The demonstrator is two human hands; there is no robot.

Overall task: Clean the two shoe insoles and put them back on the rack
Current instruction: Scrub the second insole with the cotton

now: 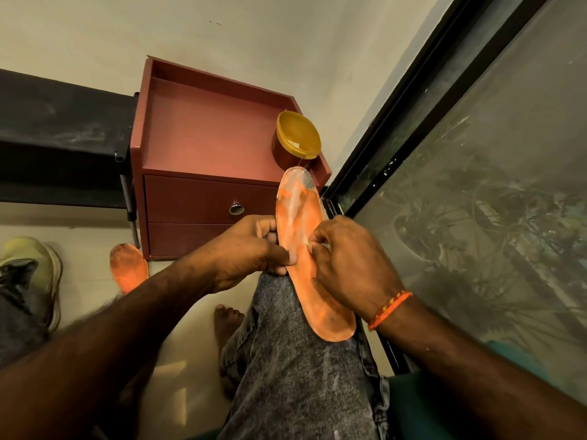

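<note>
At the far left a pale green shoe [38, 265] sits on the floor, with a black rack [60, 138] against the wall beyond it. Just right of the shoe, a second orange insole [128, 267] lies flat on the floor, its toe end grimy, beside the foot of a dark red cabinet [203, 147]. On the cabinet's top, at its right edge, stands a yellow tub [297, 138], open. In the middle, the left hand [251, 252] pinches the left edge of the orange insole [301, 249] with thumb and fingers curled round it. This insole rests lengthwise along the person's grey-jeaned knee [295, 360], toe pointing away, whitish smears on its far half. The right hand [352, 265], an orange thread at its wrist, presses bunched fingertips onto the insole's middle; whether they hold anything cannot be told. A dusty window [492, 185] fills the right.
</note>
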